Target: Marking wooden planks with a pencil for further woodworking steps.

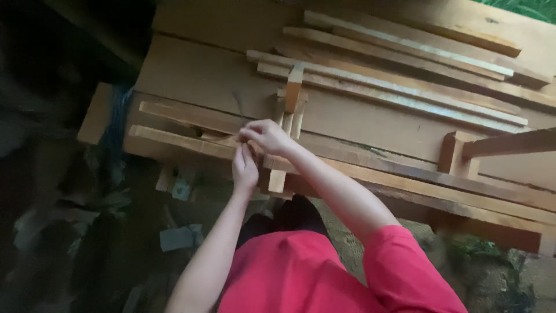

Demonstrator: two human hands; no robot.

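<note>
Both of my hands meet at the near edge of a wooden workbench (197, 75). My left hand (245, 168) reaches up from below, fingers pinched against a long wooden strip (179, 141) that lies along the bench edge. My right hand (267, 136) curls over the same spot from the right, fingertips closed together; whatever small thing they pinch is hidden. A short upright wooden piece (294, 87) stands just behind the hands, with a narrow stick (278, 177) hanging below them.
Several long thin wooden slats (399, 87) are stacked across the bench toward the right. A wooden block (454, 153) joins a rail (509, 142) at the right. A blue cord (119, 116) hangs at the bench's left end. Scraps lie on the dark ground (179, 237).
</note>
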